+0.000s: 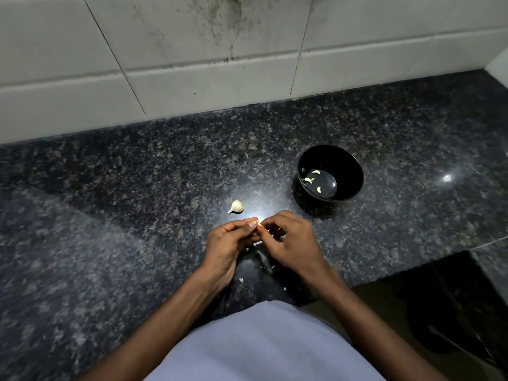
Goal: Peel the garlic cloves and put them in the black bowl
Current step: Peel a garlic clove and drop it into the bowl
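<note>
Both hands pinch garlic clove (258,223) | black bowl (354,171) apart, right

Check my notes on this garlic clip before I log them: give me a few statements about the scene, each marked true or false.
1. The black bowl already holds some peeled cloves. True.
2. The bowl stands to the left of both hands. False: it stands to their right, further back.
3. Both the left hand and the right hand pinch one small garlic piece between them. True.
4. A garlic bulb lies inside the bowl. False: it lies on the counter.
</note>
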